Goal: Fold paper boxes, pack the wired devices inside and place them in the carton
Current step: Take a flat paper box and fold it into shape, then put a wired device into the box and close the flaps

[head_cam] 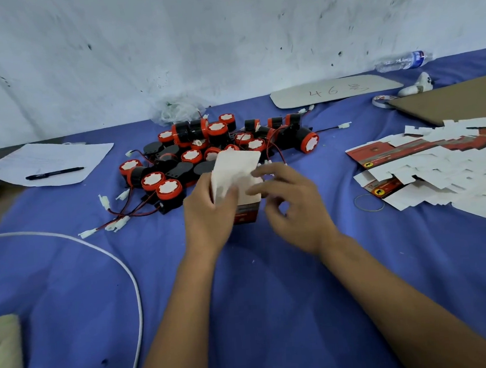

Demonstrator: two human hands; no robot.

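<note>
A small paper box [236, 172], white inside with a red printed base, stands on the blue cloth at the centre. My left hand [208, 212] grips its left side, thumb over a white flap. My right hand [292, 203] touches the box's right side, fingers spread over another flap. Just behind lies a heap of wired devices [205, 149]: black round bodies with red-and-white caps, red and black leads, white plugs. A pile of flat unfolded boxes [436, 164] lies at the right. A flat brown carton [454, 100] sits at the far right.
A white cable [127, 272] curves across the left. A paper sheet [50, 162] with a black pen [54, 173] lies far left. By the wall are a cardboard sign [336, 91], a water bottle [403, 61], a tape roll [383, 100] and a rubber band [369, 203].
</note>
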